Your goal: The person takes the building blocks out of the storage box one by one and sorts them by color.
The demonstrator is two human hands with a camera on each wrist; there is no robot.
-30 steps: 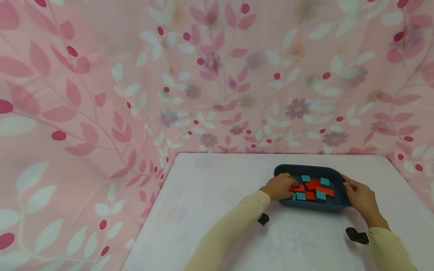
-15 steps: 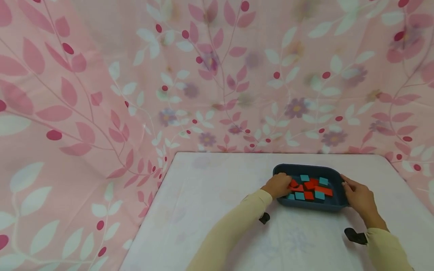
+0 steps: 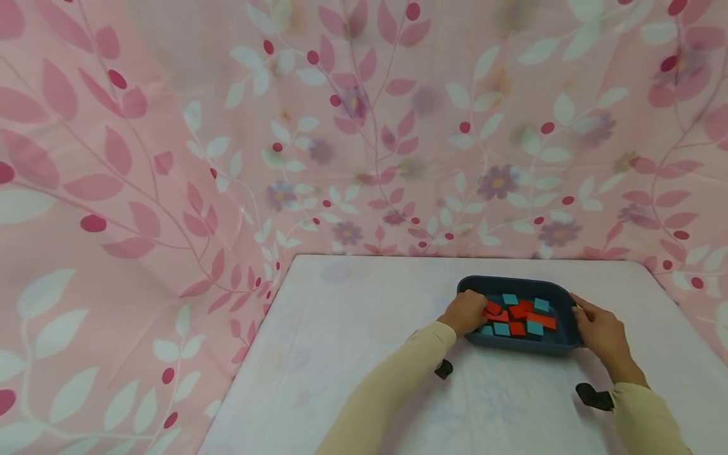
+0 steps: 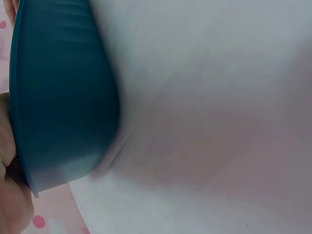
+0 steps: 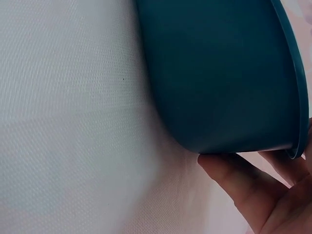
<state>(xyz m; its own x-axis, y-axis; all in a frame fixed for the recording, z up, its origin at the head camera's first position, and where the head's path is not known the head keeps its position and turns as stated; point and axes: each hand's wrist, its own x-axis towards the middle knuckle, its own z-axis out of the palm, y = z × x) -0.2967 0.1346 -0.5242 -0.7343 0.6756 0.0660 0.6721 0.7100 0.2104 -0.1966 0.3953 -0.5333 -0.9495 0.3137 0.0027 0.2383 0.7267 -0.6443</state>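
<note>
A dark blue plastic tray (image 3: 523,345) stands toward the right of the table, holding several flat red tiles (image 3: 517,329) and light blue tiles (image 3: 502,329). My left hand (image 3: 465,312) reaches over the tray's left end, fingers curled inside it and largely hidden. Right at those fingertips lies a tilted red tile (image 3: 493,308); I cannot tell whether they pinch anything. My right hand (image 3: 604,332) grips the tray's right end. In the right wrist view, a fingertip presses the tray's outer wall (image 5: 219,78) low down, while other fingers reach the rim.
A white cloth covers the table (image 3: 352,328). Pink floral fabric (image 3: 364,126) hangs behind it and along the left side. Each wrist carries a small black camera mount, the left one (image 3: 444,369) low over the cloth.
My left hand has drawn back slightly to the left, uncovering more of the red tile by its fingertips. The right hand keeps its hold on the tray.
</note>
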